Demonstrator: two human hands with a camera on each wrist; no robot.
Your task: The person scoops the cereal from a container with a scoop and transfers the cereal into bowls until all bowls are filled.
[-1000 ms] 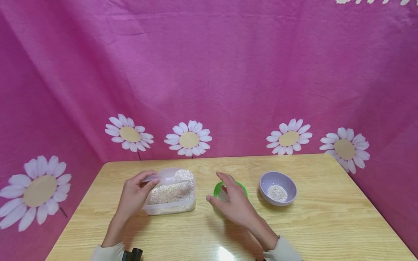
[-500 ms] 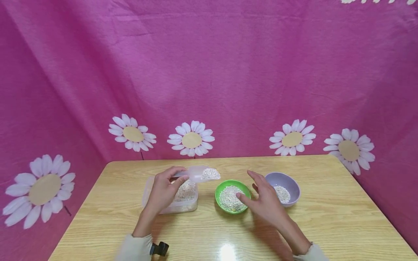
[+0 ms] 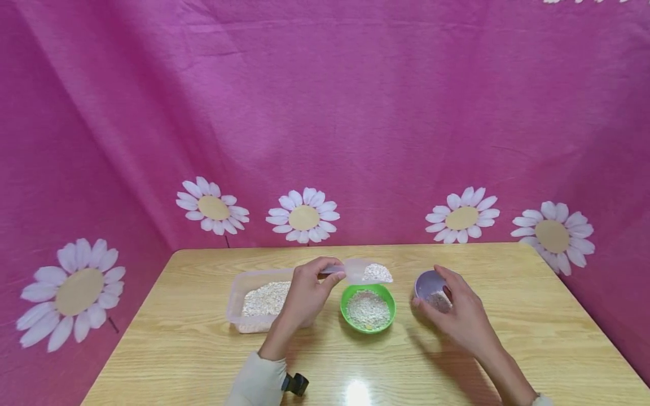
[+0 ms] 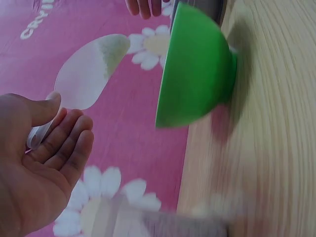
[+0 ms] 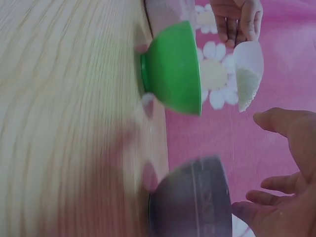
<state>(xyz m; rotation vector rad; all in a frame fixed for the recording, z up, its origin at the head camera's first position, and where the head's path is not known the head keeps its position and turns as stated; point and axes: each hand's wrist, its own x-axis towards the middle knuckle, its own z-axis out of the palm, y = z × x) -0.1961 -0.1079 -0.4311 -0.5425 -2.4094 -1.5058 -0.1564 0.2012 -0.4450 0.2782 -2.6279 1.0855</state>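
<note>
My left hand (image 3: 308,290) pinches the handle of a translucent scoop (image 3: 357,271) between thumb and fingers. Pale flakes that look like oats (image 3: 378,273) lie in the scoop's front end. It hovers over the back rim of a green bowl (image 3: 393,316), which holds more flakes. At the right, my right hand (image 3: 464,313) is spread over a purple bowl (image 3: 422,285), thumb and fingers apart. That bowl has some flakes at its bottom and is partly hidden by the hand. In the right wrist view, the fingers (image 5: 279,183) are near the purple bowl's rim.
A clear plastic tub (image 3: 236,301) of flakes stands at the left, partly behind my left forearm. Everything stands on a light wooden table (image 3: 548,327). A pink cloth (image 3: 355,113) with daisies hangs behind it.
My left hand has carried the loaded scoop rightward from the tub to above the green bowl. My right hand has moved right, from over the green bowl to the purple one.
</note>
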